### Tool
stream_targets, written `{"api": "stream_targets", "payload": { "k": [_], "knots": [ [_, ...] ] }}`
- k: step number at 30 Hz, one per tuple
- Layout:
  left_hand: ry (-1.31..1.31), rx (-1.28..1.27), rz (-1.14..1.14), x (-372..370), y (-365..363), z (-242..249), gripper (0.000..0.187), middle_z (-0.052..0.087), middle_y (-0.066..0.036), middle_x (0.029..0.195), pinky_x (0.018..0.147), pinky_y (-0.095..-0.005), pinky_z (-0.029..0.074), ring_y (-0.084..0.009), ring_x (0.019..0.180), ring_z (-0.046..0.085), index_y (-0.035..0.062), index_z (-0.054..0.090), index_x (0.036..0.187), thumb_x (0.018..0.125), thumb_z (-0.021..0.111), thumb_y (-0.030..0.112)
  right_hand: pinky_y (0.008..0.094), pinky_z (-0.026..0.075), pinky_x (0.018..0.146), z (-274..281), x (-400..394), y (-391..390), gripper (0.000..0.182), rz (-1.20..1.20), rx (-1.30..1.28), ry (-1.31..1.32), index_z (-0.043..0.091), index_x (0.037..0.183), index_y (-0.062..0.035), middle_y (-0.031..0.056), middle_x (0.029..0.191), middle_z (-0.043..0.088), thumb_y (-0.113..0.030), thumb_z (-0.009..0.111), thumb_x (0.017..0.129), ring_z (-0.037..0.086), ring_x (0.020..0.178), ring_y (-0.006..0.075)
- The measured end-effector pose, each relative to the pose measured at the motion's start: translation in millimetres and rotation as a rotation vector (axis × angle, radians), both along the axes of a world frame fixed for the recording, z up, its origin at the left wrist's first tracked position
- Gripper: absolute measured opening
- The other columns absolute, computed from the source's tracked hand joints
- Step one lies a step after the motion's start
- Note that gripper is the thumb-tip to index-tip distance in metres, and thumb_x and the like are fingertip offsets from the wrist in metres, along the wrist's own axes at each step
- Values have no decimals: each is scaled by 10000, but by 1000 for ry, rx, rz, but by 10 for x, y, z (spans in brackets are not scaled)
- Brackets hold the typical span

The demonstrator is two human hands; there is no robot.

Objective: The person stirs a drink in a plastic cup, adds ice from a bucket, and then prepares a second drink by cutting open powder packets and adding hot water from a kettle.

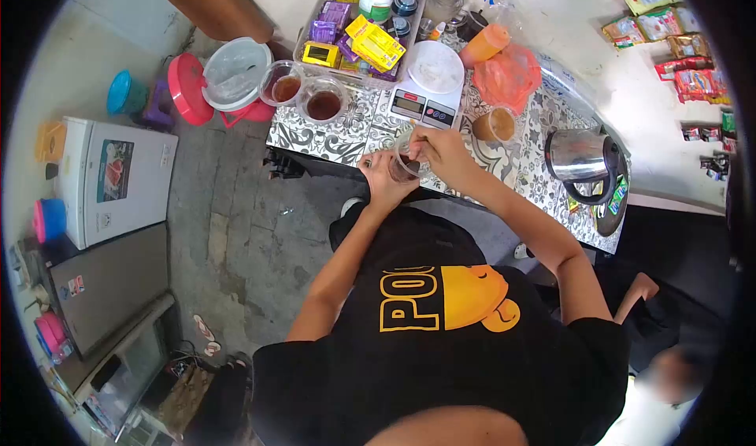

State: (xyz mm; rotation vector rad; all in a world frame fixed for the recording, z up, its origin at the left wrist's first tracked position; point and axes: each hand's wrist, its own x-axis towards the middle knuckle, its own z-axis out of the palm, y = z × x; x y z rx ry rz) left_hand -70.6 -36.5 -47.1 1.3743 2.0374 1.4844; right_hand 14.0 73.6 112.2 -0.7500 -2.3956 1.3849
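So my cup (405, 165) is right at the near edge of the bench (315, 137), on my side of the scale (426, 99), dark drink in the bottom. Left hand (381, 180) has it, fingers wrapped partway round the side, open only about as wide as the cup. Right hand (442, 151) comes in from the other side, fingers curled in at the rim. Can't tell how tightly they're closed or if they're pinching anything. Cup's basically between both hands, left one hugging the wall, right one nearer the mouth. Long axis looks roughly mouth-up, but can't tell how much it leans.
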Motion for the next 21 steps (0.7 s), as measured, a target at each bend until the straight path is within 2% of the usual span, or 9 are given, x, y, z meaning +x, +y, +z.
{"api": "stream_targets", "payload": {
  "k": [5,11,13,15,16,17,19,20,21],
  "knots": [
    [32,113,46,22,-4,-81,661,577,-53,1001,971,-438,239,-225,990,538,86,564,1033,497,868,329,384,487,595,115,-143,-96,72,-80,37,-83,586,847,21,149,721,645,-50,599,847,653,664,317],
    [-4,110,49,42,-46,-62,677,554,-47,992,964,-429,240,-265,1031,486,56,560,1044,497,880,294,352,448,536,15,-104,-169,101,-114,224,-20,562,841,32,147,678,613,-46,544,902,607,596,244],
    [-4,65,17,-16,-76,17,687,558,-55,994,969,-435,257,-275,1048,477,48,562,1056,502,885,294,323,482,561,-1,-51,-72,127,49,246,51,566,836,21,125,706,627,-63,537,926,621,628,201],
    [-190,-74,-113,-108,-116,93,671,591,-65,983,933,-411,378,-247,993,532,24,557,1070,555,888,298,309,512,585,46,-42,59,139,75,92,40,565,845,17,110,731,634,-72,525,943,631,660,176],
    [-551,-26,-276,-174,-73,-8,672,624,-71,986,842,-349,489,-219,934,605,4,543,1117,621,877,312,295,543,610,86,-50,102,151,104,-67,29,564,853,14,95,756,642,-81,514,959,641,692,150],
    [-548,-28,-278,-181,-52,-32,672,624,-71,986,842,-349,489,-219,934,605,4,543,1117,621,877,312,295,543,610,134,-64,133,151,101,-67,32,564,853,14,95,756,642,-81,514,959,641,692,150],
    [-1090,123,-415,-206,1,67,563,643,-64,1001,789,-315,516,-208,905,643,5,550,1124,650,837,106,282,585,663,371,-147,174,166,0,-160,-44,552,870,15,68,789,643,-83,480,983,650,747,128],
    [-1177,44,-606,-313,-15,83,602,625,-66,1116,875,-365,525,-217,1026,635,1,511,1234,764,795,249,283,596,650,428,-164,198,194,5,-131,-51,550,888,32,82,780,648,-109,470,995,658,741,128],
    [-1172,43,-613,-290,30,177,602,625,-66,1116,875,-365,525,-217,1026,635,1,511,1234,764,795,249,283,596,650,477,-168,178,194,-1,-127,-47,550,888,32,82,780,648,-109,470,995,658,741,128]
  ]
}}
